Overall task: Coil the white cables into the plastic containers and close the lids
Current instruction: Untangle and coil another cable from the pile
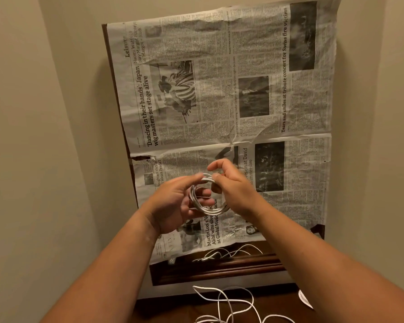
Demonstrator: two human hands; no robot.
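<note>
On dark wooden tabletop (219, 270) lies wide printed newspaper sheet (219, 89), spread over nearly all of it; bare wood shows at near edge & along left side. Coiled white cable (210, 211) sits above sheet's near half, approx. centre, held betw. left hand (173, 206) on its left & right hand (233, 194) on its right, left fingers thru the loop. Loose white cable (214, 254) lies on the bare near edge, just before the sheet. Tangled white cable (219, 300) lies lower & nearer, on dark wooden surface (168, 311) in front of the tabletop.

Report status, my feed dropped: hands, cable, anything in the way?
Left hand, right hand both gripping white cable coil over newspaper. Loose cables lie nearer, apart.
</note>
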